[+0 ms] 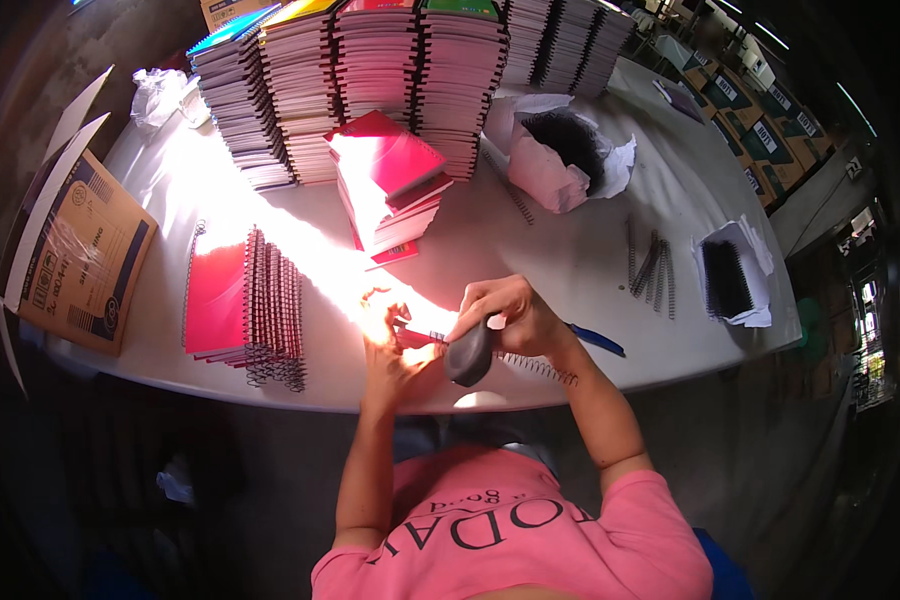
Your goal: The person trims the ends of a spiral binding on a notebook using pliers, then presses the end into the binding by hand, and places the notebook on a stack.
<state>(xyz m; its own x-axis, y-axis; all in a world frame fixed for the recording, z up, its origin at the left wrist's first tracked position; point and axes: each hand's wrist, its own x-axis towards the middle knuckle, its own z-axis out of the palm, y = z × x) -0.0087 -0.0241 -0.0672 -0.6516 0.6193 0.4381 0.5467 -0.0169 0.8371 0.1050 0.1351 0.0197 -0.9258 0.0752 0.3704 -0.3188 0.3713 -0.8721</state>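
Observation:
At the near edge of the white table, my left hand has its fingers closed on a small red-covered notebook, seen edge-on and mostly hidden by my hands. My right hand is closed around a dark grey, rounded tool, its kind unclear, held against the notebook's right end. A loose length of spiral binding coil sticks out to the right beneath my right wrist. Just beyond that wrist lies a blue, slim object, partly hidden by the arm.
Spiral-bound red notebooks are stacked at left, beside a cardboard box. Unbound red-covered books stand mid-table, before tall notebook stacks. Loose coils and paper-wrapped coil bundles lie at right on the white table.

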